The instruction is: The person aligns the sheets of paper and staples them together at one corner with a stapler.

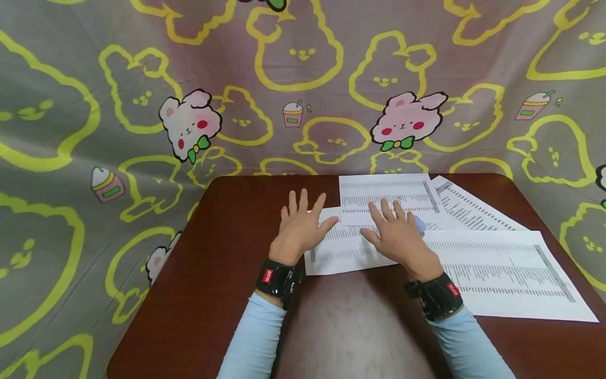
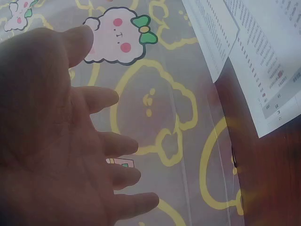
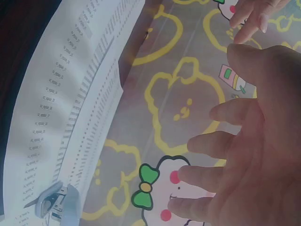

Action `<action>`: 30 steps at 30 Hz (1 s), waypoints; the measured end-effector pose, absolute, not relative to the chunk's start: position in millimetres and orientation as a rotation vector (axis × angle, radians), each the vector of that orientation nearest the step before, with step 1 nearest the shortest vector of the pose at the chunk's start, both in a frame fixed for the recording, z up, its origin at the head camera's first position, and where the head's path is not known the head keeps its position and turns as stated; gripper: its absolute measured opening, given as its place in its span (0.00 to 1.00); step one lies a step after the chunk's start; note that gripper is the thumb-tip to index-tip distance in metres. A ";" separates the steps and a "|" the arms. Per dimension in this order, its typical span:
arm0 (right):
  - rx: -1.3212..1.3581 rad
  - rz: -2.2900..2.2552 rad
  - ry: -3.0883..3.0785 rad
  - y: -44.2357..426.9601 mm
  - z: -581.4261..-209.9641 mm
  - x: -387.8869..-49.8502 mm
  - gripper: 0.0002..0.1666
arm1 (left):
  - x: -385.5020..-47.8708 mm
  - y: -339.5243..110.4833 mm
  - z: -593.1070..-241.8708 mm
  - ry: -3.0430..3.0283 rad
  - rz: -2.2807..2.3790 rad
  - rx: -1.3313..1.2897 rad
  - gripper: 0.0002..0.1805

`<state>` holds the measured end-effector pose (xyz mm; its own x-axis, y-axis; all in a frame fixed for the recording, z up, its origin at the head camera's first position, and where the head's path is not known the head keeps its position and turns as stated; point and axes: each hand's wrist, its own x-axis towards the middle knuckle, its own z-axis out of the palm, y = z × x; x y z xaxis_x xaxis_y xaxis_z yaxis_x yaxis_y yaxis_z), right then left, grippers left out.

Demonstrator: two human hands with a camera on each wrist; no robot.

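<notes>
My left hand [image 1: 301, 230] is held over the left end of a printed sheet [image 1: 326, 258], its fingers straight and spread. My right hand [image 1: 400, 237] is raised over the middle of the papers, fingers likewise spread, with nothing in its grasp. Just beyond the right hand lies a small light-blue stapler [image 1: 420, 224], partly hidden by that hand; the right wrist view shows the stapler [image 3: 70, 207] on the paper with its metal parts visible. Another printed sheet [image 1: 379, 185] overlaps at the back, a slanted one [image 1: 468, 205] lies back right, and a further sheet [image 1: 511, 273] lies at right.
A dark reddish-brown table [image 1: 189, 295] with rounded far corners bears the papers. Behind and around it hangs a grey cloth [image 1: 326, 68] with yellow outlines and cartoon bunnies. The right-hand sheet reaches close to the table's right edge.
</notes>
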<state>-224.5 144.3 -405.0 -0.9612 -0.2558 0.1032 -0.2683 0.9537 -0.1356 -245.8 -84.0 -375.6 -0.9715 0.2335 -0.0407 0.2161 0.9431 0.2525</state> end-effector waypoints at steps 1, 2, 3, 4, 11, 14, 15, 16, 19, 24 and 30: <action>0.405 0.234 -3.023 145.0 -405.0 -224.9 0.42 | -246.4 -83.6 -376.0 3.025 0.382 0.349 0.43; 0.405 0.237 -3.022 145.4 -404.8 -225.1 0.42 | -247.1 -83.2 -376.2 3.020 0.382 0.348 0.43; 0.403 0.236 -3.022 146.0 -404.5 -225.5 0.42 | -247.8 -82.7 -376.3 3.016 0.387 0.347 0.43; 0.400 0.239 -3.024 146.5 -404.4 -225.9 0.42 | -248.5 -82.5 -376.8 3.011 0.397 0.347 0.43; 0.372 0.257 -3.024 151.9 -399.3 -230.2 0.42 | -252.0 -82.8 -375.3 3.002 0.424 0.353 0.43; 0.366 0.257 -3.019 153.9 -397.5 -231.0 0.42 | -252.6 -84.1 -373.5 3.023 0.424 0.358 0.43; 0.364 0.256 -3.016 154.6 -397.2 -231.3 0.42 | -252.7 -84.8 -372.8 3.027 0.426 0.357 0.43; 0.361 0.252 -3.016 155.1 -396.8 -230.4 0.43 | -251.8 -85.7 -372.2 3.031 0.429 0.358 0.43; 0.355 0.227 -2.994 157.1 -395.9 -228.2 0.42 | -249.8 -88.3 -370.1 3.040 0.452 0.359 0.43; 0.339 0.240 -2.982 160.7 -395.0 -225.0 0.42 | -248.3 -92.0 -367.5 3.045 0.481 0.350 0.43; 0.330 0.275 -2.981 163.9 -395.7 -222.4 0.43 | -248.5 -92.1 -367.7 3.043 0.495 0.359 0.43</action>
<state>-222.4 163.9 -395.7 -0.9676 -0.2044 0.1480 -0.2281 0.9594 -0.1661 -248.5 -92.1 -367.7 -0.9726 0.2325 0.0003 0.2206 0.9224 0.3172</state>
